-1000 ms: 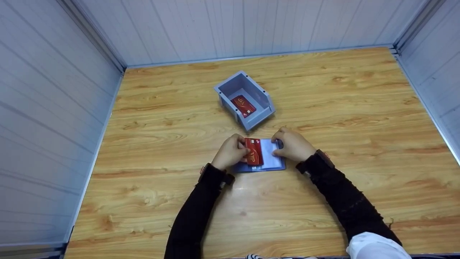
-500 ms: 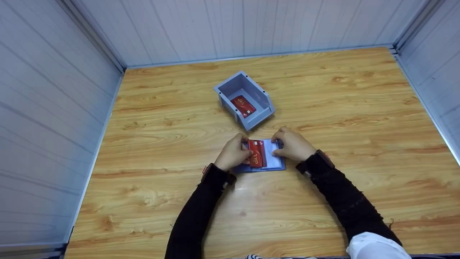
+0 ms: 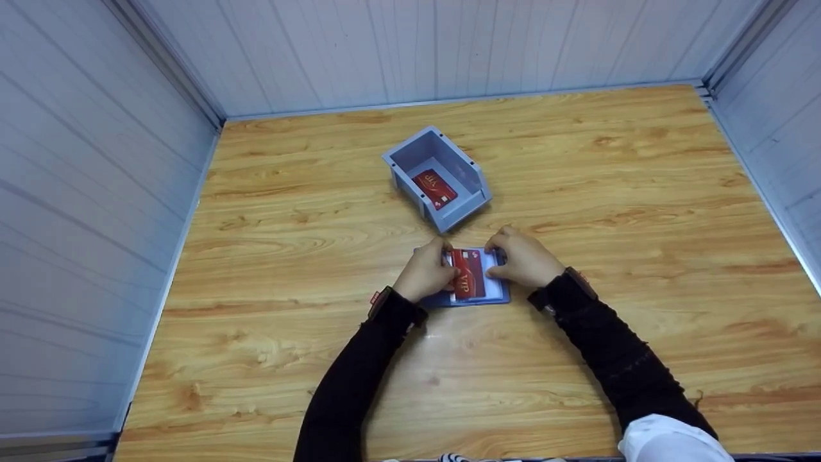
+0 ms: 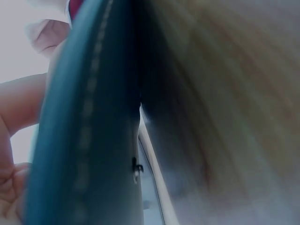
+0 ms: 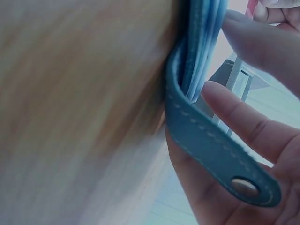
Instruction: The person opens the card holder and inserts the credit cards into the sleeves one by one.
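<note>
2 hands (image 3: pixel 424 273) (image 3: pixel 524 258), 1 bin (image 3: pixel 460 168), 1 cardholder (image 3: pixel 494 287), 2 vis. VIP cards (image 3: pixel 470 276) (image 3: pixel 436 188)

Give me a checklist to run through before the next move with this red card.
1. Left hand grips the red card by its left edge: ok.
2. Right hand holds the card holder at its right side: ok.
3. Card holder open: ok.
4. Strap unfastened: ok.
5. Card seated fully in a sleeve: cannot tell.
6. Bin apart from both hands: ok.
</note>
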A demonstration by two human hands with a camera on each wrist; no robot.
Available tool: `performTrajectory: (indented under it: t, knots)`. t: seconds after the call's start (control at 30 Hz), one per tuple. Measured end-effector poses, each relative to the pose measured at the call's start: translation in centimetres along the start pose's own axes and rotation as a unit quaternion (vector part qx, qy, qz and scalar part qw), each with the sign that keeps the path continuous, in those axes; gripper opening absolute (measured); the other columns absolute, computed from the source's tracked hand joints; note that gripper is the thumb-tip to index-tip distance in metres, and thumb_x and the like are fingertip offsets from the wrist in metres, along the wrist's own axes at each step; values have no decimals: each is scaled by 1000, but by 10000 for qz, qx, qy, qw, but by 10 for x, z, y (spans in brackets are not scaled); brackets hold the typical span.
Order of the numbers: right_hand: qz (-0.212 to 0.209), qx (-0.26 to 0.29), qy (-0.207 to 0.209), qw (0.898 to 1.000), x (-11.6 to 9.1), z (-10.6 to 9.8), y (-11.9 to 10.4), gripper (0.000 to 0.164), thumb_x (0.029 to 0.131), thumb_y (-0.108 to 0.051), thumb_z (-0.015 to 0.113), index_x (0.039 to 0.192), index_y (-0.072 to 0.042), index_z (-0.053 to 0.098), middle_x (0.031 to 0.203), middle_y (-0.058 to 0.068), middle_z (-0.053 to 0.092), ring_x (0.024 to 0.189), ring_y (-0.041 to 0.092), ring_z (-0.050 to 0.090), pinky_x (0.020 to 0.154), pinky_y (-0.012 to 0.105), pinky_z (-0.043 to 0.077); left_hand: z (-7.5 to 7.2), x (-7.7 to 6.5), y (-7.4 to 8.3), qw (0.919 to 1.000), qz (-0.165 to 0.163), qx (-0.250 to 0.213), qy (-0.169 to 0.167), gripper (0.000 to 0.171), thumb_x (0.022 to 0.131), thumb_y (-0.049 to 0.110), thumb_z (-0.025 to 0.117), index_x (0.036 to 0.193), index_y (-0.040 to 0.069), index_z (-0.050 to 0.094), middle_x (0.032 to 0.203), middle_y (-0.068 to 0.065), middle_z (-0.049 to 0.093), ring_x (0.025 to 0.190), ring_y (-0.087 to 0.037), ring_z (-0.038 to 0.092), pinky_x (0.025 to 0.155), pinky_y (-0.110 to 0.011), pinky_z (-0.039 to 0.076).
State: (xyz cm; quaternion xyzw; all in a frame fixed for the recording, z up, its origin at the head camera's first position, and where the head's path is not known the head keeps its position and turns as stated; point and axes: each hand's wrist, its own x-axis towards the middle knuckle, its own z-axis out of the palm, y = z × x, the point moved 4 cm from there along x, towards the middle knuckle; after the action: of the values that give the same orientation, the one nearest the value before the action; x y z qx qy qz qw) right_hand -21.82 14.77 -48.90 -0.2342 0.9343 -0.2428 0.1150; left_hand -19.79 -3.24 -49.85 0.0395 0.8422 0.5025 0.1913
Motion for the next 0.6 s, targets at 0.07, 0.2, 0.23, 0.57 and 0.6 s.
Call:
performTrajectory:
  t: [0.07,0.2,0.23,0.57,0.6]
  knots:
    - [28,8,-9,10000,0,0,0,40,75,-21,82,107,-1,67,106,13,61,98,29,53,89,44,47,1,1,1,10000,-2,49,-25,34,87,-2,64,118,-5,52,71,-4,57,52,-10,59,52,-25,57]
    - [-2,33,-4,10000,0,-1,1,39,76,-20,81,107,-1,68,105,13,61,95,27,53,86,43,47,3,2,3,9998,-18,180,-77,34,87,0,63,119,-5,52,72,-3,55,52,-8,59,52,-23,56]
    - [-29,50,5,10000,0,-1,2,39,76,-19,81,107,0,68,104,13,61,94,27,53,85,43,47,3,2,3,9998,-24,180,-99,34,87,-1,61,119,-5,52,72,-3,55,52,-8,59,52,-23,56]
    - [-203,205,10,9996,-1,-3,4,35,76,-13,77,106,3,67,101,14,60,90,26,54,83,44,48,8,4,8,9977,201,632,-120,37,84,-4,56,121,-7,54,71,0,53,55,-8,57,51,-20,51]
    - [-205,201,18,9996,-1,-3,4,35,76,-13,77,106,3,67,101,14,60,90,26,54,83,44,48,9,4,9,9972,231,698,-112,38,84,-4,56,122,-7,54,71,0,54,55,-8,56,51,-19,51]
